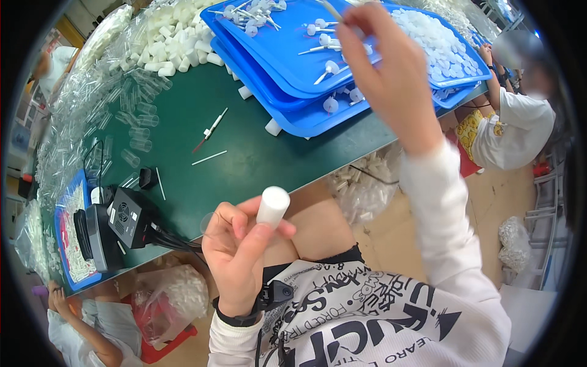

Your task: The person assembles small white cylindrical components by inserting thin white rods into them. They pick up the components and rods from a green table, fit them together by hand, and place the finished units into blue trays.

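My left hand (238, 244) is closed around a smooth white cylinder (273, 207), its round end facing up. Behind those fingers shows the rim of a clear plastic cup-like piece (211, 224). My right hand (382, 67) is raised over the stacked blue trays (287, 70), thumb and finger pinched on a thin pale stick (332, 10). Most of that stick is cut off by the frame's upper edge. Beneath it on the top tray lie several thin white sticks with round translucent discs (331, 67).
White cylinders (177, 46) are heaped at the back, clear tubes (140, 131) at left. A tray of translucent discs (437, 46) is at right. On the green table (238, 165) lie a stick with red tip (210, 129) and a black cabled box (130, 217). Other people sit at both sides.
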